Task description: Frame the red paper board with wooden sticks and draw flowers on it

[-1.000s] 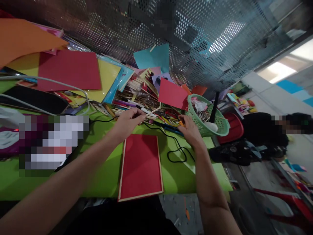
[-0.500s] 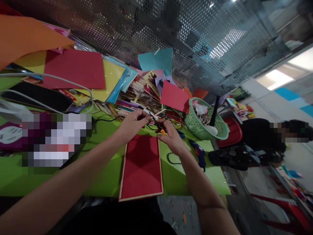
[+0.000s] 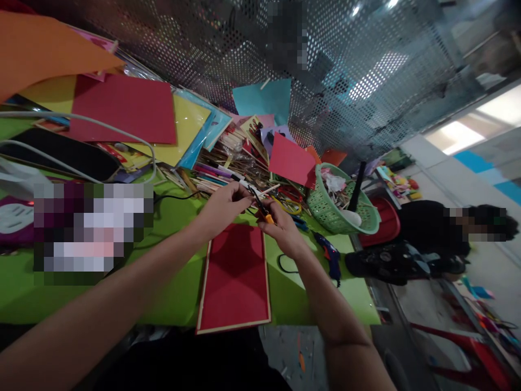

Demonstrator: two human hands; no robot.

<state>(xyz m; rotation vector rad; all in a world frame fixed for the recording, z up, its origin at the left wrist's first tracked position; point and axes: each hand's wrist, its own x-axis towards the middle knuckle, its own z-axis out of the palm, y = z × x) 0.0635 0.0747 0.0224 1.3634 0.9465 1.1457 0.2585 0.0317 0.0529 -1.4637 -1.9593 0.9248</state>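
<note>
"What carries everything?"
"A bright green table (image 3: 290, 301)."
"On the near side of the right hand (image 3: 280, 225)?"
"A flat red rectangular panel with pale edges (image 3: 235, 282)."
"And right of that hand?"
"A dark-blue plastic glue gun (image 3: 331, 256) and a pale-green perforated plastic basket (image 3: 321, 203)."

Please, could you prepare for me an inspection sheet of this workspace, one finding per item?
Surface: green tabletop, partly shaded.
Work things: red board, pale strips along left, right and near edges.
Clutter: coloured sheets, pens and piled sticks; green basket, filled; apparent glue gun at right.
Hands: left hand pinches a pale stick; right hand grips an orange-handled tool, exact type unclear.
Cables: grey cable at left; black loop right of board.
Surroundings: perforated screen behind; person at right.
</note>
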